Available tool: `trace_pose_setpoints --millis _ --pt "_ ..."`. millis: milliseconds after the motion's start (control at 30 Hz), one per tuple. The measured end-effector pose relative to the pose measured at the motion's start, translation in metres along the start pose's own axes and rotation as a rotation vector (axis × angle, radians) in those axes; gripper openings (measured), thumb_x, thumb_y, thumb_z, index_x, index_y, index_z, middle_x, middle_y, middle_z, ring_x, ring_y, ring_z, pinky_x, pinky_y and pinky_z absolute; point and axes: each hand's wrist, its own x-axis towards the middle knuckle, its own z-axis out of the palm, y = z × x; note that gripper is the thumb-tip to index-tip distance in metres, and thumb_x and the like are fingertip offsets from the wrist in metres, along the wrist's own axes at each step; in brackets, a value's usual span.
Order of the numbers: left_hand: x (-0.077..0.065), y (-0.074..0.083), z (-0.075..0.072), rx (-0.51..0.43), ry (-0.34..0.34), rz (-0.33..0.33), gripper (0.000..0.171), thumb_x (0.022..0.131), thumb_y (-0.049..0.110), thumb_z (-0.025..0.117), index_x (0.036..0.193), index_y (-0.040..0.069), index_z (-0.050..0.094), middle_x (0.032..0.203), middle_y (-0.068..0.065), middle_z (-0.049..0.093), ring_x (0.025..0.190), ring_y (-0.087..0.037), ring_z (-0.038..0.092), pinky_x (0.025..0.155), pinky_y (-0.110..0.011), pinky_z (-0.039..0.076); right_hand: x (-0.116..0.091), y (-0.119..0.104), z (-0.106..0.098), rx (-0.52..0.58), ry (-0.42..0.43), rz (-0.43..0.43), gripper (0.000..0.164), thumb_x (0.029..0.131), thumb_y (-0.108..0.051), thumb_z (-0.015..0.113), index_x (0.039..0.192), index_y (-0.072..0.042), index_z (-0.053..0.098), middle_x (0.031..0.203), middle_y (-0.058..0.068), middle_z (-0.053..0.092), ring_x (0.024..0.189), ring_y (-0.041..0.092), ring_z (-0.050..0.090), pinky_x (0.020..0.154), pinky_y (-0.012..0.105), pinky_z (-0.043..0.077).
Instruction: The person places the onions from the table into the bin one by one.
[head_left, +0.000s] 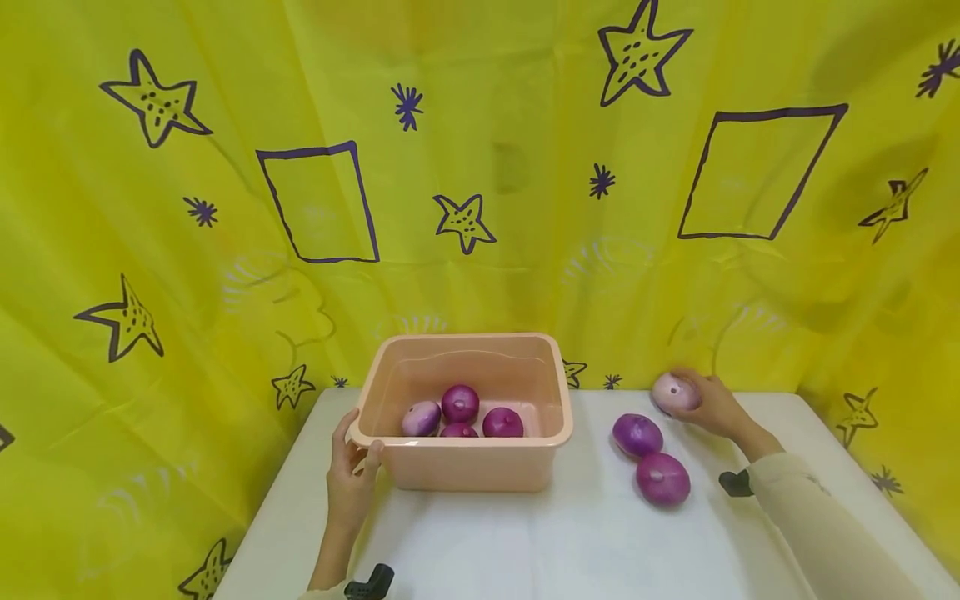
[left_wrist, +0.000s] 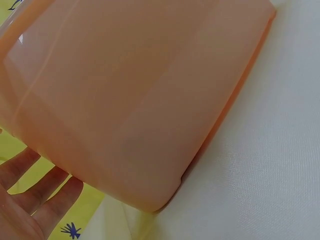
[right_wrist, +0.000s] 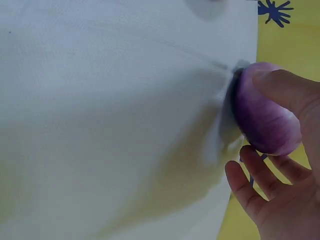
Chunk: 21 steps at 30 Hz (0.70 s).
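Note:
At the front left corner of a peach plastic tub (head_left: 472, 467), my left hand (head_left: 352, 475) grips just under the rim, thumb on the front wall and fingers along the side. In the left wrist view the fingers (left_wrist: 62, 200) touch the tub wall. My right hand (head_left: 708, 404) holds a pale purple red onion (head_left: 670, 392) near the far table edge. The right wrist view shows the thumb on top of that onion (right_wrist: 265, 110) and the fingers curled beneath. Closer to me lie two more onions, a purple one (head_left: 637, 435) and a magenta one (head_left: 663, 479).
Inside the tub sit several onions, among them a magenta one (head_left: 461, 403) and a paler one (head_left: 422, 418); the front wall partly hides them. A white table (head_left: 480, 550) carries everything. Behind it hangs a yellow curtain (head_left: 480, 167) with dark stars and squares.

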Motion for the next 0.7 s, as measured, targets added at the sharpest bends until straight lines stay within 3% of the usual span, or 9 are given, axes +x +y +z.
trace_pose_setpoints --millis 467,700 --pt "-0.0002 -0.0010 0.0008 0.000 0.002 0.005 0.062 0.104 0.018 0.060 0.159 0.024 0.032 0.153 -0.021 0.049 0.117 -0.037 0.063 0.085 -0.015 0.049 -0.0029 -0.0037 0.0001 0.035 -0.025 0.016 0.072 0.078 -0.007 0.087 0.136 0.007 0.048 0.122 0.038 0.059 0.106 0.056 0.057 0.094 0.072 0.042" --pt "-0.0002 -0.0004 0.0006 -0.003 0.001 -0.006 0.063 0.103 0.020 0.060 0.159 0.025 0.031 0.155 -0.020 0.048 0.119 -0.037 0.062 0.086 -0.016 0.049 -0.0013 -0.0058 -0.0050 0.012 -0.030 -0.013 0.071 0.078 -0.013 0.089 0.135 0.007 0.051 0.118 0.035 0.063 0.102 0.052 0.060 0.091 0.069 0.045"
